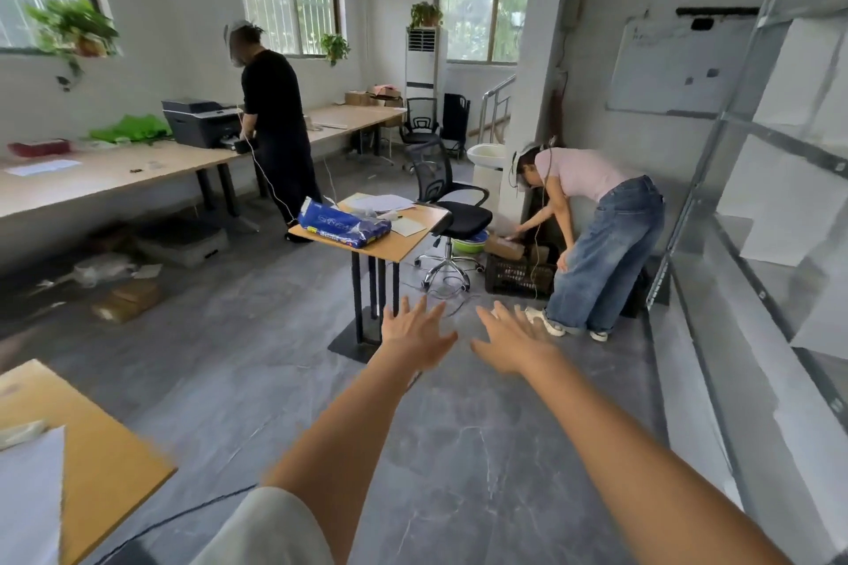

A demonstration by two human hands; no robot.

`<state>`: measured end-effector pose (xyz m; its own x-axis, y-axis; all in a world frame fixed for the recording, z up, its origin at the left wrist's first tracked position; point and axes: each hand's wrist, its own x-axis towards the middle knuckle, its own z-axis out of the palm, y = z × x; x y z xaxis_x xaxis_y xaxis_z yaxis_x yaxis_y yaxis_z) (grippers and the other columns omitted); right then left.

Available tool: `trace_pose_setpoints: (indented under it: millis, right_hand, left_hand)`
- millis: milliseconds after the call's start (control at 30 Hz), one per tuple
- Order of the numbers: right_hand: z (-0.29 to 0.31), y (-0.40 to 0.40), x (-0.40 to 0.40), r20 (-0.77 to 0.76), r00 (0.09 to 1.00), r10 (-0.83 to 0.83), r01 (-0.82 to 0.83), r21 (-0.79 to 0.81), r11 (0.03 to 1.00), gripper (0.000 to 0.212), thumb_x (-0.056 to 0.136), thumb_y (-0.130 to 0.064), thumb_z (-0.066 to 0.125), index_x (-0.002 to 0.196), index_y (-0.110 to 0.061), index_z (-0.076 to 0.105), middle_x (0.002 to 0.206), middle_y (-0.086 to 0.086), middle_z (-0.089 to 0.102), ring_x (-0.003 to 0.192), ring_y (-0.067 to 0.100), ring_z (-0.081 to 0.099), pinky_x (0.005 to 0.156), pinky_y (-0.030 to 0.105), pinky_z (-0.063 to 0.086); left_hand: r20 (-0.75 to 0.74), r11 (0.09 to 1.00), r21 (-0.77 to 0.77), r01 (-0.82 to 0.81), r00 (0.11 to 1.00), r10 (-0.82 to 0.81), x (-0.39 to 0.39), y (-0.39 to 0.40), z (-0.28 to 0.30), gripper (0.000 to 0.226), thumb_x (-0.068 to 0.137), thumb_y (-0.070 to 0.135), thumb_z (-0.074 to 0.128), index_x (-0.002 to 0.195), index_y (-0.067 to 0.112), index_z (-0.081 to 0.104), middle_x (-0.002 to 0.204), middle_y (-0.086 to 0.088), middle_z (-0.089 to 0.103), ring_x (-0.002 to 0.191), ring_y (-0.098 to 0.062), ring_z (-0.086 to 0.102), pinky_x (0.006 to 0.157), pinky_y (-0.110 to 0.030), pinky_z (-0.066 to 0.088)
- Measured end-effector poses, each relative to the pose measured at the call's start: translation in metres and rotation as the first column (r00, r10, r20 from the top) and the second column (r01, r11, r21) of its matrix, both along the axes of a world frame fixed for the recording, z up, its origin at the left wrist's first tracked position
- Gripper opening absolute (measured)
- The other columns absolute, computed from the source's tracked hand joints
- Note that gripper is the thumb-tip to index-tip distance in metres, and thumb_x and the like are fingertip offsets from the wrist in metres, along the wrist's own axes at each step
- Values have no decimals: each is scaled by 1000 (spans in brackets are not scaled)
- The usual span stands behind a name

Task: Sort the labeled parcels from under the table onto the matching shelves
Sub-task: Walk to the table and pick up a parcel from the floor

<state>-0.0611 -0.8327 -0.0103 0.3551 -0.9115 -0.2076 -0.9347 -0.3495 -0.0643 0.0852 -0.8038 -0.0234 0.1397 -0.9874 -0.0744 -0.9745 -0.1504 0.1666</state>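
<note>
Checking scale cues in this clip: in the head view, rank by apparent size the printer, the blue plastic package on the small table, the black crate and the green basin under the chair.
1. Printer and blue plastic package: alike, not ranked.
2. Black crate, partly hidden.
3. Green basin, mostly hidden.

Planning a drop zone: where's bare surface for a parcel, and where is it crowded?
Free: the metal shelves at right look bare, and so does the floor between the near table and the small table. Crowded: the small table, with a blue pack and papers. Both hands, left hand and right hand, are open and hold nothing.
</note>
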Motion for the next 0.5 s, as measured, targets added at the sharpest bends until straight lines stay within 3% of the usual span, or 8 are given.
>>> trace_pose_setpoints:
  millis: [400, 500]
  right_hand:
    - [-7, -203, 140, -35, 970, 239, -239, -10, 971, 63, 98, -50, 25, 153, -22, 13, 162, 9, 9, 148, 35, 7, 117, 56, 10]
    - [-13, -259, 174, -18, 956, 292, -293, -26, 956, 62, 97, -49, 28, 152, -22, 17, 159, 8, 19, 145, 34, 17, 114, 55, 17]
  left_hand:
    - [26, 967, 51, -251, 968, 250, 136, -162, -13, 60, 96, 55, 22, 150, 30, 21, 160, -7, 18, 149, -33, 8, 119, -55, 12]
    - [40, 949, 54, -311, 950, 309, 167, -212, -15, 61, 95, 56, 24, 150, 29, 20, 161, -7, 17, 149, -34, 8, 119, -55, 12]
